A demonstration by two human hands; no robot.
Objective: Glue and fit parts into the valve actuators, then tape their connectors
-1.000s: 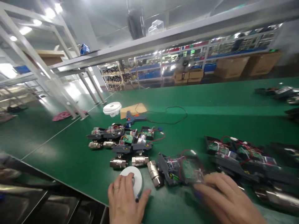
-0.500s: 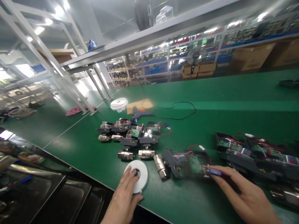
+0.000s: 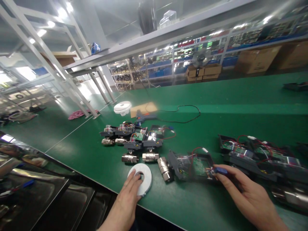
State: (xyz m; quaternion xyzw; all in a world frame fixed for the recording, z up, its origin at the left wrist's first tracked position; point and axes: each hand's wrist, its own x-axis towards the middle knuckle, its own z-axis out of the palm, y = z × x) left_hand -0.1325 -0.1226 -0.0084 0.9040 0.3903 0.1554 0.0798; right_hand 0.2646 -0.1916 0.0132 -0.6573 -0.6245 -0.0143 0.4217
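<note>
My left hand [image 3: 126, 199] lies on a white tape roll [image 3: 141, 178] at the near edge of the green bench, one fingertip in the roll's centre hole. My right hand [image 3: 243, 192] pinches a small blue connector [image 3: 220, 170] that hangs on red wires from an open valve actuator [image 3: 190, 165]. That actuator lies on its side, with its metal valve body [image 3: 165, 169] pointing left toward the roll.
Several more actuators with steel valves [image 3: 134, 141] sit in a cluster behind the roll. Another row of opened units [image 3: 257, 155] lies at the right. A blue glue gun [image 3: 143, 118] with its black cord, a cardboard piece [image 3: 144, 109] and a second white roll [image 3: 122, 107] are farther back.
My left hand slid back so only its fingers rest on the roll. My right hand went from a blurred reach to pinching the blue connector beside the actuator. The view shifted slightly.
</note>
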